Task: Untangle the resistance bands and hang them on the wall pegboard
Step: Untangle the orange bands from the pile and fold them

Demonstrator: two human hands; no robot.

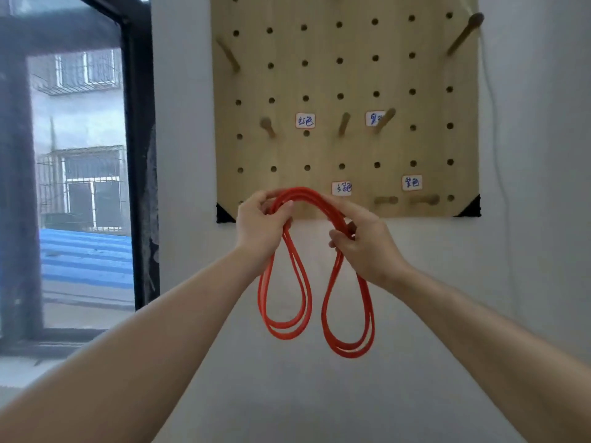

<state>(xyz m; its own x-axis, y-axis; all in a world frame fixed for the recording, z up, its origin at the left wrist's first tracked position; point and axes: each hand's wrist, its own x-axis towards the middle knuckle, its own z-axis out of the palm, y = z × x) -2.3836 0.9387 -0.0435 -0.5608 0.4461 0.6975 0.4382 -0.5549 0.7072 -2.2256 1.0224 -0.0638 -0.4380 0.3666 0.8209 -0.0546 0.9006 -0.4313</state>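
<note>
A red resistance band point(284, 314), folded into several strands, arches between my two hands in front of the lower edge of the wooden pegboard point(345, 75). My left hand point(260, 227) grips the left end of the arch and my right hand point(364, 241) pinches the right end. Below each hand a doubled loop hangs free. The board carries several wooden pegs, among them one point(268, 126) beside a small handwritten label point(305, 120); three more labels sit further right and lower. No band hangs on any peg.
A dark-framed window point(80, 155) fills the left, looking onto buildings and a blue roof. White wall point(527, 251) surrounds the pegboard. A thin white cord point(494, 100) runs down the wall to the right of the board. Black corner brackets hold the board's lower corners.
</note>
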